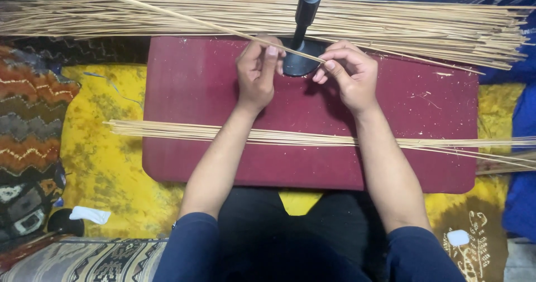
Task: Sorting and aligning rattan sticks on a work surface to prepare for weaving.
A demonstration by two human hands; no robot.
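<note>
My left hand [257,72] and my right hand [349,72] pinch one long thin bamboo stick [167,13] above a dark red lap table [190,92]. The stick slants up and away to the far left; its near end sits at my right fingertips. Just behind my hands stands a black stand [301,47] with a round base and an upright post. A row of pale sticks [312,139] lies across the table under my forearms. A thick heap of the same sticks [391,28] stretches along the far edge.
A yellow patterned cloth [106,159] lies under the table. A striped woven cushion [30,120] is at the left, blue fabric [522,204] at the right. A small white object [89,214] and a dark round thing rest at lower left.
</note>
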